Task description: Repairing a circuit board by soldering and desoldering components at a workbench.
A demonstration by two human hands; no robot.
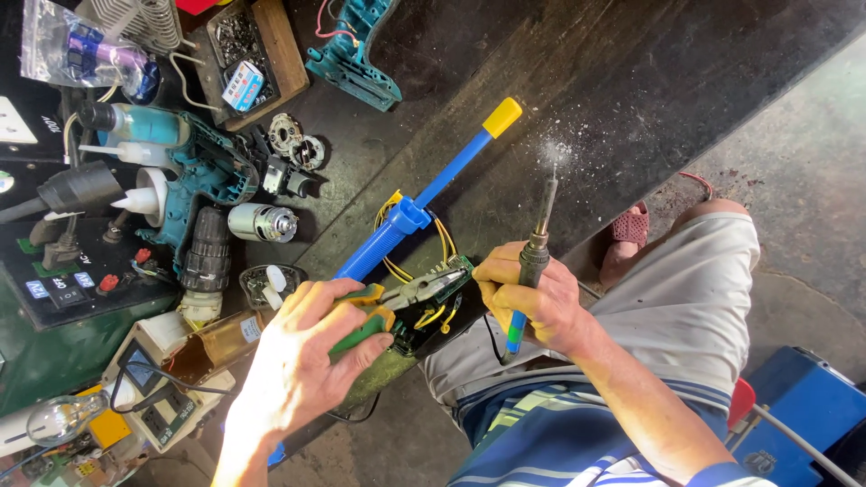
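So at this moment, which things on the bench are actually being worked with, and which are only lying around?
In use:
- left hand gripping green-handled pliers
- pliers' nose on the small circuit board with yellow wires
- right hand holding the soldering iron, tip up

Lying about:
- blue desoldering pump
- small motor
- teal drill housing
- teal shell half
- light bulb

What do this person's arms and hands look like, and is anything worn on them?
Both hands are bare: no gloves, rings or watch show on the left hand or the right hand. Both forearms are uncovered too. A blue sleeve cuff shows at the right arm's upper end, matching a blue, white and green striped shirt. The left arm shows no sleeve in view.
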